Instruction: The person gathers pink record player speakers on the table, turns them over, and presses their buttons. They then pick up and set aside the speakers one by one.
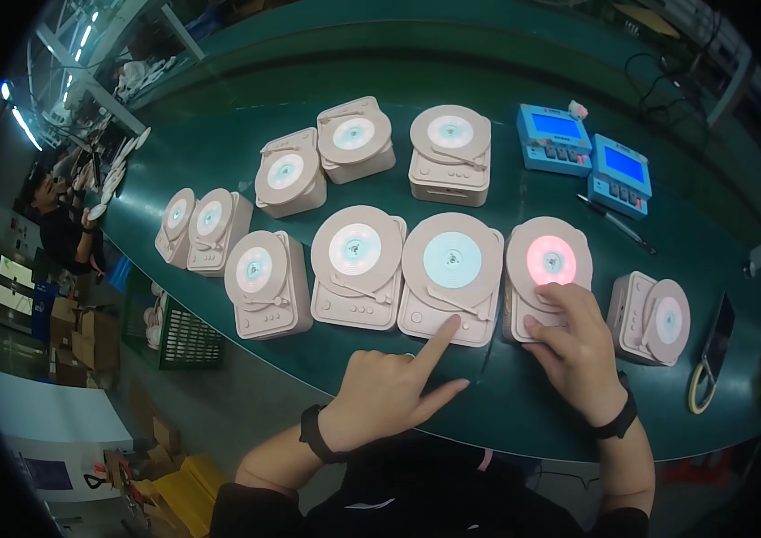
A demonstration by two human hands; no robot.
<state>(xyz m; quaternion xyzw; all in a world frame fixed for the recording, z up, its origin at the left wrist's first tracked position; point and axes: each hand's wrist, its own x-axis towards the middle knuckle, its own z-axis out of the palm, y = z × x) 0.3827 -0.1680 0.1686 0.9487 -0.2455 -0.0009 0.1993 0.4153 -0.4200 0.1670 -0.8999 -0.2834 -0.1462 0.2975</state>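
Note:
Several pale pink, record-player-shaped devices stand on the green table, each with a round disc and a small tonearm. My left hand [387,392] has its index finger stretched onto the button area of a player with a pale blue centre [452,260]. Its thumb points out to the side, the other fingers are curled, and nothing is in it. My right hand [578,351] is closed over the front of the player with a glowing pink-red centre [553,260]. Its fingers and thumb cover the tonearm and part of the buttons there.
Left of my hands stands a white-lit player [355,249]; another, tilted player [654,320] is at right. Two blue testers with screens [555,139] and a pen [618,224] lie behind. A tape roll [701,387] sits near the right edge. A person [67,220] works far left.

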